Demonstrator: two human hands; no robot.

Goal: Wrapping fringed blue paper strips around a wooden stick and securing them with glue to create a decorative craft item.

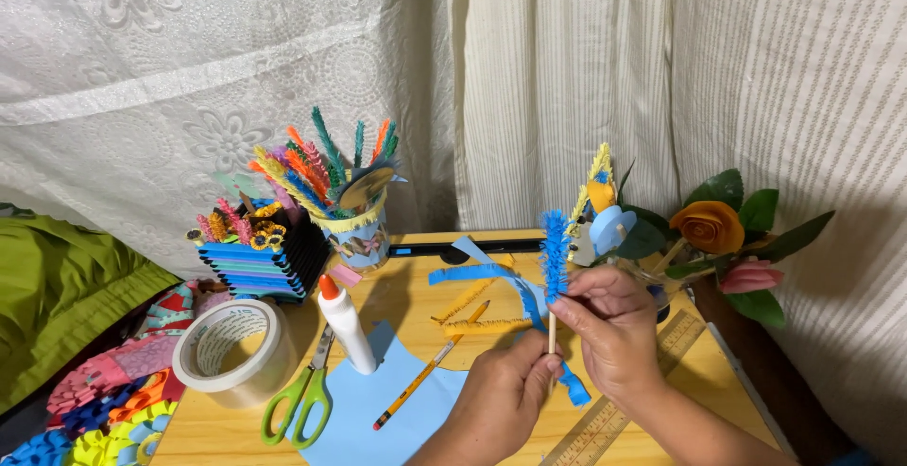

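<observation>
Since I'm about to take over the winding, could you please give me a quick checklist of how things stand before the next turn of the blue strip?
1. Stick pinched by left hand: ok.
2. Right hand pressing the fringed blue strip on the stick: ok.
3. Loose tail of strip hanging free below the hands: ok.
4. Glue bottle upright, cap on: ok.
5. Scissors lying closed beside the bottle: ok.
6. Glue on the strip: cannot tell.

Wooden table (236,433) with tape roll (233,350), scissors (300,402), glue bottle (344,324), pencil (427,371)
</observation>
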